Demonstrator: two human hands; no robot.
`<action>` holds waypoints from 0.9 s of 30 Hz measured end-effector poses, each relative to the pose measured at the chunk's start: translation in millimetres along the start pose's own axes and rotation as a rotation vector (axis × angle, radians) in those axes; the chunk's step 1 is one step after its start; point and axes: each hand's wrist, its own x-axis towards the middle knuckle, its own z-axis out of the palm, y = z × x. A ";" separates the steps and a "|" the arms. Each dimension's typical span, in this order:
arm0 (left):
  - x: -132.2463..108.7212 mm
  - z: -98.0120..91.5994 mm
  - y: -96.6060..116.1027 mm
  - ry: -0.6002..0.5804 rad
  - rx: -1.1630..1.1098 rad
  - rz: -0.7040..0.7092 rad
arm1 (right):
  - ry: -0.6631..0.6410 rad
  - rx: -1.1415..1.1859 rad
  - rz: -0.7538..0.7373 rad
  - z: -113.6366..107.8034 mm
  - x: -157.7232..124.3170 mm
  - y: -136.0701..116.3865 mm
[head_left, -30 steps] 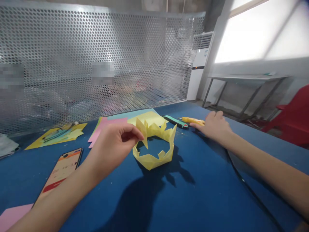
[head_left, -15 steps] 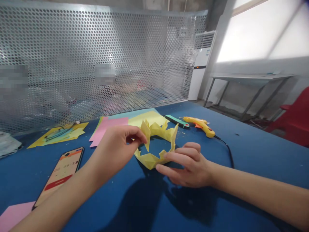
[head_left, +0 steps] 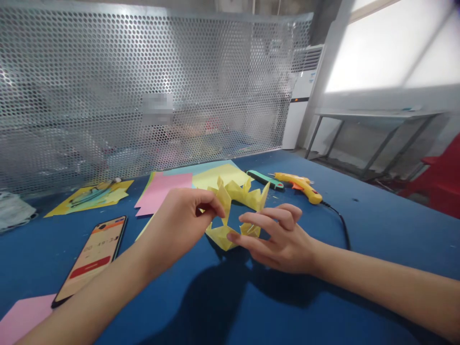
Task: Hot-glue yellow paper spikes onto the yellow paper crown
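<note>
A ring of folded yellow paper with pointed tips, like a paper crown (head_left: 223, 237), stands on the blue table between my hands. My left hand (head_left: 187, 215) pinches one upright point on the ring's left side between thumb and fingertips. At the near right side of the ring is my right hand (head_left: 280, 235), its fingers spread apart. Its thumb tip meets the near wall of the crown, and the index finger hovers over the rim. The right hand covers part of the crown's near right side.
A yellow glue gun (head_left: 300, 186) with a black cord lies right of a green-handled cutter (head_left: 265, 179). Pink paper (head_left: 172, 189) and other coloured sheets lie behind. A phone (head_left: 94, 254) rests at left. A perforated metal screen (head_left: 108, 86) borders the table's back.
My right hand's fingers have opened and its index finger has lifted from the paper rim. My left hand keeps its pinch on the crown, shifted slightly right in view.
</note>
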 end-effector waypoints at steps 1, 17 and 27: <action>-0.3 0.5 -0.3 -0.006 -0.003 -0.003 | 0.004 0.003 0.002 0.0 0.0 -0.1; 0.6 3.0 -6.4 -0.109 -0.083 -0.016 | -0.007 -0.011 0.016 2.0 -1.6 0.7; -0.9 1.0 -6.1 -0.146 -0.089 -0.026 | -0.012 -0.014 0.026 1.9 -1.1 0.5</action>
